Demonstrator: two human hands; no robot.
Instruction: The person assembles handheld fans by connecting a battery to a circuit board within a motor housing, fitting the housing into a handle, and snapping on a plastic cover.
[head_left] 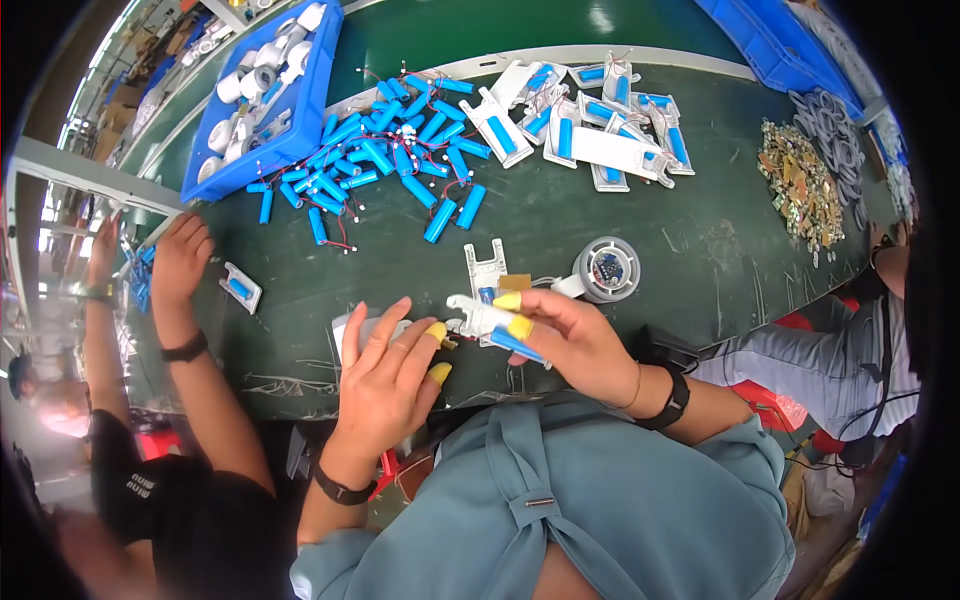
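Note:
My right hand (pixel 585 350), yellow covers on its thumb and a finger, grips a white plastic housing (pixel 478 312) with a blue cylindrical battery (pixel 512 342) along its near side. Left of it, my left hand (pixel 385 385) is held palm down with fingers spread, two tips covered in yellow. A small connector end with thin wires shows near those tips; whether they touch it I cannot tell. Partly under my left hand lies a pale plastic part (pixel 345 335). Just beyond the held piece, another white housing (pixel 486 262) lies beside a small brown piece (pixel 515 282).
A round white device with a grey ring (pixel 632 272) stands right of centre. Loose blue batteries (pixel 375 155) and white housings (pixel 615 150) are heaped farther back. A blue bin (pixel 312 105), small boards (pixel 800 185) and grey rings (pixel 835 140) flank them. A co-worker's arm (pixel 205 390) reaches in at left.

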